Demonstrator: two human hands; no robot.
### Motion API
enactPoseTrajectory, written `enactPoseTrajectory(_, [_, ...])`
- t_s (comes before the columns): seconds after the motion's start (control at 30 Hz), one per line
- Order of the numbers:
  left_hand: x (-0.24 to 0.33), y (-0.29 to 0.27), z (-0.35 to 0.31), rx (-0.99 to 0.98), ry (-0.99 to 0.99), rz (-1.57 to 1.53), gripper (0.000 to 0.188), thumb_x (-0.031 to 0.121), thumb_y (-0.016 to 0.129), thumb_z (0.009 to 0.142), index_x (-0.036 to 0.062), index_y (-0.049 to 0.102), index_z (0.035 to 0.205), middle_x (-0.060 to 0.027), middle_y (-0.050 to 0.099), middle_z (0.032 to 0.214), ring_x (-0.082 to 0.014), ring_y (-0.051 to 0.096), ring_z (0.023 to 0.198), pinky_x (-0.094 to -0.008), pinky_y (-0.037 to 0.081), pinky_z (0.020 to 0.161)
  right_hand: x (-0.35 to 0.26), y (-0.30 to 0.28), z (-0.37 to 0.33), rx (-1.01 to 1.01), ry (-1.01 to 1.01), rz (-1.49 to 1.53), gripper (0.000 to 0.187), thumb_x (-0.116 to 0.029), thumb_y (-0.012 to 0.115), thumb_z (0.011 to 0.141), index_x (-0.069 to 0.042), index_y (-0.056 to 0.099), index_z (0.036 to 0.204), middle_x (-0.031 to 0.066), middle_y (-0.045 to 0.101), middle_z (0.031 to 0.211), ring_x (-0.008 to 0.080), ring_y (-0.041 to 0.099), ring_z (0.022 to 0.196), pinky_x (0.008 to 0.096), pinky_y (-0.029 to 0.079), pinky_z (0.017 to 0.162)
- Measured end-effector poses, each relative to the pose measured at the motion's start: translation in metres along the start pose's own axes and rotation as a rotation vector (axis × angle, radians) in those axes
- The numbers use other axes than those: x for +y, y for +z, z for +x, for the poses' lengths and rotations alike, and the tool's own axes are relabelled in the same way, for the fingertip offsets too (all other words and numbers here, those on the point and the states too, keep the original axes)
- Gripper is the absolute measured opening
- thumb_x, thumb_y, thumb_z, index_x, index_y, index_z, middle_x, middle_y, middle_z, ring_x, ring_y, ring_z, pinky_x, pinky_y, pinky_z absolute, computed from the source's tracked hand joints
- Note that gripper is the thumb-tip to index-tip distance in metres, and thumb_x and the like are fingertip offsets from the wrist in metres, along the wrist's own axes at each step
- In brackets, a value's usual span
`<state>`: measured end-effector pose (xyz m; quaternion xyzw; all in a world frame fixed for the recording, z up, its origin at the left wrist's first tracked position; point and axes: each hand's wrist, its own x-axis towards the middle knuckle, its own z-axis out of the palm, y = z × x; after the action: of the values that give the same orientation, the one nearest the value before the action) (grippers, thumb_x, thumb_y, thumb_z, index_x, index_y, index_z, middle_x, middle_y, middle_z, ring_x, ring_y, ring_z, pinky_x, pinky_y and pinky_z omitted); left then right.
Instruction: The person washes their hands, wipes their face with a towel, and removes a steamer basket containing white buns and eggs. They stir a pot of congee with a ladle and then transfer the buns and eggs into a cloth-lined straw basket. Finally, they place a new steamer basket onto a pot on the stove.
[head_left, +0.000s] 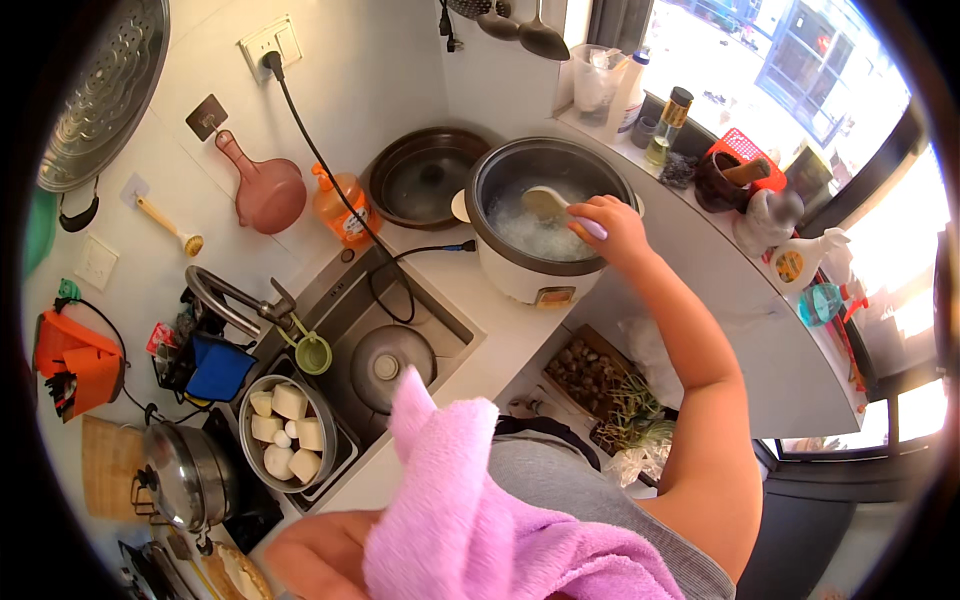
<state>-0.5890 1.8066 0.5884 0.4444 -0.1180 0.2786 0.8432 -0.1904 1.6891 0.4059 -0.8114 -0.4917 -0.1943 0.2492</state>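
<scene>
A white rice cooker [520,275] with a dark inner pot stands on the counter, its lid off. Pale, cloudy contents that look like rice in liquid [530,236] fill the bottom of the pot. My right hand [612,232] reaches over the rim, fingers closed on a pale spoon [545,203] whose head is down in the pot. A lilac fuzzy towel [450,500] hangs in front of my body at the bottom. My left arm [325,550] shows at the lower left and passes behind the towel; that hand is hidden.
A sink [455,335] holding a round metal lid [375,365] lies left of the cooker. Beside it stand a pot of steamed buns [283,433] and a lidded steel pot [185,475]. A black power cord [300,115] crosses to the cooker. Bottles [668,125] line the windowsill.
</scene>
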Motion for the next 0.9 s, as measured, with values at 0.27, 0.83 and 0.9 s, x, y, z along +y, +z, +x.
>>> enactPoseTrajectory(0.27, [0.005, 0.007, 0.003, -0.104, -0.026, -0.131, 0.015, 0.011, 0.061, 0.085, -0.0013, 0.057, 0.077, -0.0124, 0.057, 0.071, -0.0266, 0.055, 0.068, -0.0422, 0.047, 0.068, -0.006, -0.048, -0.018, -0.171, 0.128, -0.129, 0.023, -0.03, 0.066, 0.076, -0.014, 0.069, 0.091, 0.0051, 0.065, 0.079, 0.027, 0.06, 0.079, 0.0382, 0.048, 0.069])
enactPoseTrajectory(0.83, [0.002, -0.015, 0.011, -0.369, 0.052, -0.086, 0.011, 0.005, 0.067, 0.079, -0.0009, 0.058, 0.077, -0.0087, 0.053, 0.063, -0.019, 0.043, 0.055, -0.0365, 0.042, 0.056, -0.032, -0.039, -0.019, -0.18, 0.241, 0.39, 0.018, -0.023, 0.064, 0.081, -0.012, 0.068, 0.094, 0.0091, 0.066, 0.091, 0.0281, 0.061, 0.088, 0.0342, 0.048, 0.079])
enactPoseTrajectory(0.9, [0.002, -0.021, 0.011, -0.408, 0.034, -0.08, 0.01, 0.005, 0.067, 0.079, -0.001, 0.058, 0.078, -0.0097, 0.055, 0.064, -0.0197, 0.044, 0.056, -0.0367, 0.042, 0.057, -0.028, -0.035, -0.013, -0.161, 0.272, 0.376, 0.018, -0.023, 0.064, 0.081, -0.012, 0.068, 0.094, 0.0087, 0.066, 0.09, 0.0277, 0.061, 0.088, 0.0343, 0.048, 0.079])
